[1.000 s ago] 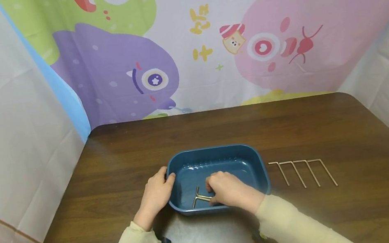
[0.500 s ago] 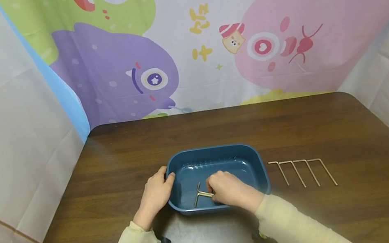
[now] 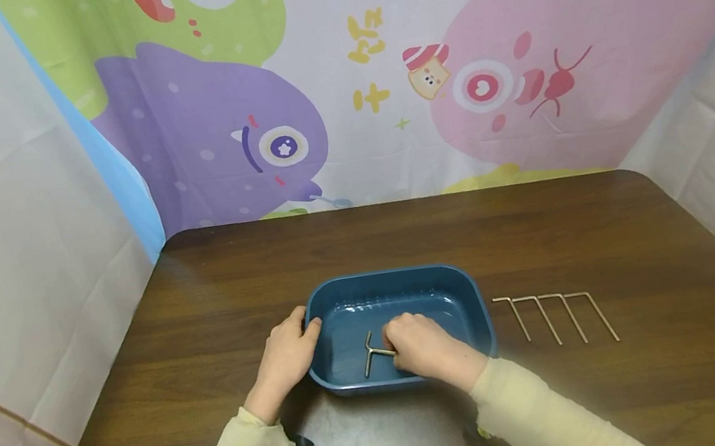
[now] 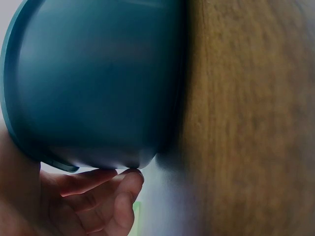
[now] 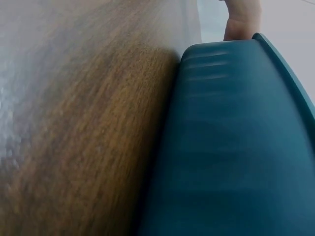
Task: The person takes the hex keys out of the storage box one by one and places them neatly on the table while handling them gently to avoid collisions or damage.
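Note:
My left hand (image 3: 288,351) grips the left end of a blue basin (image 3: 392,274), thumb at the rim and fingers on the outer wall, as the left wrist view shows. Inside the basin, my right hand (image 3: 424,343) holds L-shaped metal hex keys (image 3: 368,362), apparently two. Their short ends stick out leftward in a T shape, while the curled fingers hide the rest. In the right wrist view the basin's outer wall (image 5: 231,132) fills the right side, and the held keys are out of sight.
Several more hex keys (image 3: 548,320) lie in a slanted row on the brown wooden table (image 3: 374,240), right of the basin. Behind the table hangs a cartoon-printed cloth (image 3: 378,128). Pale cloth walls (image 3: 21,224) stand at both sides.
My right hand has shifted slightly right, and the held hex keys have moved right and a little up with it, turning slightly. My left hand and the basin stay in place.

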Demonstrator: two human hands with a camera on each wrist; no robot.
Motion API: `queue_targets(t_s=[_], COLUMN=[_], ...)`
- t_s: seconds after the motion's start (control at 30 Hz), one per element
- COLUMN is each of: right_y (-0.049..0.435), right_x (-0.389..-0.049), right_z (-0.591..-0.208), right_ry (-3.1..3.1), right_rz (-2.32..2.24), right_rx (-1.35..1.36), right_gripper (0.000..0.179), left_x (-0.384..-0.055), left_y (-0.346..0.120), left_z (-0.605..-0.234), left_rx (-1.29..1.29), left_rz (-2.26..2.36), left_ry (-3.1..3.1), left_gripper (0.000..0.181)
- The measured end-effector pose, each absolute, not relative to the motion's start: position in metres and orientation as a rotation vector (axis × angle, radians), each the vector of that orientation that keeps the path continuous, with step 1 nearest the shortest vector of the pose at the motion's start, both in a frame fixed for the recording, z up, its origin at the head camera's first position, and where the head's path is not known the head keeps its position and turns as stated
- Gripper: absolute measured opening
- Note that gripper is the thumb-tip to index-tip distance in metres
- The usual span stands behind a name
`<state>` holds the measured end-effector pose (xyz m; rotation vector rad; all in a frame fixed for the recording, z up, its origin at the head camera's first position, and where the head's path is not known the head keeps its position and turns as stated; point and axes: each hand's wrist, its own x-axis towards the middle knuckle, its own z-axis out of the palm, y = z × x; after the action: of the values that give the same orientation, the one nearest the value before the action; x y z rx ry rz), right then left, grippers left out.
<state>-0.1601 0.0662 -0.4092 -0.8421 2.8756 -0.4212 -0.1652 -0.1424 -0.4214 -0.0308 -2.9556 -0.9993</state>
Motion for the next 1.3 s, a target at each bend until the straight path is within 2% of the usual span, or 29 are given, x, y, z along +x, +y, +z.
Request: queue_targets(t_s=[0.23, 1.3], right_y=[0.073, 0.138], right_x=[-0.161, -0.156], right_z=[-0.408, -0.378], right_ry=[2.947, 3.145], right_rz=[-0.443, -0.7], right_rx=[-0.811, -0.606], right_gripper=[0.008, 0.01], left_x=[-0.166, -0.165], left_y=[-0.142, -0.143], left_z=[-0.421, -0.423], left_rx=[-0.036, -0.037], left_rz=[-1.0, -1.021], left_ry=[-2.948, -2.965], left_gripper=[0.033, 0.034])
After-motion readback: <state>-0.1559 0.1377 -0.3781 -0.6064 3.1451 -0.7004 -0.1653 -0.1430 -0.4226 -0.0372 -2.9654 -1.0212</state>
